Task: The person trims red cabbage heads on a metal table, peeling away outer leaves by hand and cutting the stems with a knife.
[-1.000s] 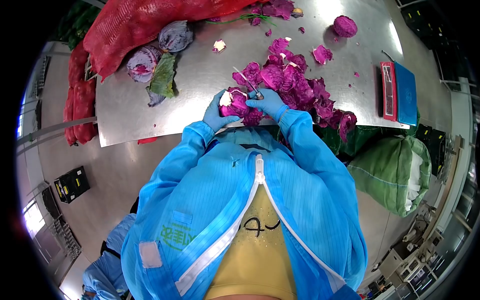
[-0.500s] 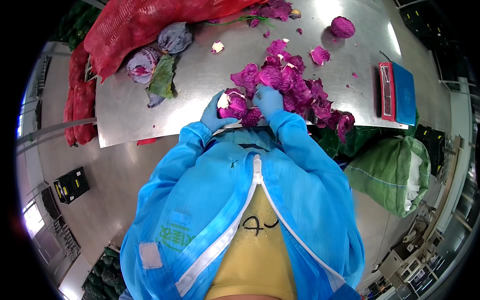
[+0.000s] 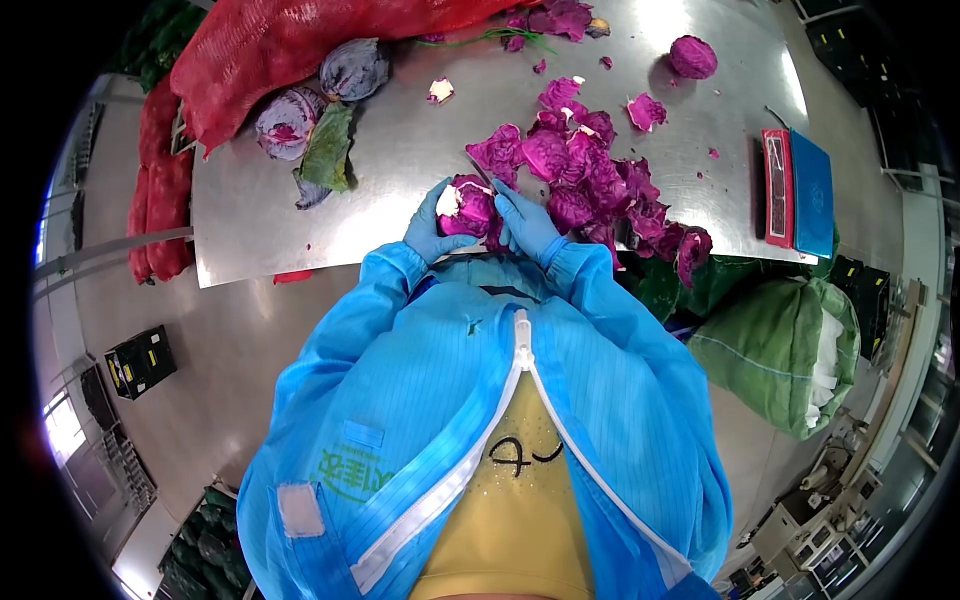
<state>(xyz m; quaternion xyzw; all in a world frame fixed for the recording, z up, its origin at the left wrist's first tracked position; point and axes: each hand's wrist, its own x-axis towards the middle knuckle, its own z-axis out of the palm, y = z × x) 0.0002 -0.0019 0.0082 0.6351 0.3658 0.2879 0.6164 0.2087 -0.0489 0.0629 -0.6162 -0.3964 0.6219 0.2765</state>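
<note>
My gloved left hand (image 3: 431, 226) is wrapped round the left side of a trimmed red cabbage (image 3: 468, 207), which shows a pale cut patch. Close against its right side is my gloved right hand (image 3: 526, 222), fingers curled round what looks like a knife (image 3: 481, 173). Only a thin dark strip of the blade shows; the grip hides the rest. To the right of this hand lies a heap of peeled purple cabbage leaves (image 3: 590, 165), some hanging over the table's near edge.
On the metal table (image 3: 390, 190) are a red mesh sack (image 3: 270, 60), untrimmed cabbages (image 3: 355, 70) with a green leaf (image 3: 328, 150), and a bare cabbage (image 3: 693, 58). A red-and-blue box (image 3: 797, 190) stands right. A green sack (image 3: 775, 350) sits below the edge.
My right hand has moved left from the leaf heap to the cabbage's right side, and the thin blade now shows. My left hand keeps its hold on the cabbage.
</note>
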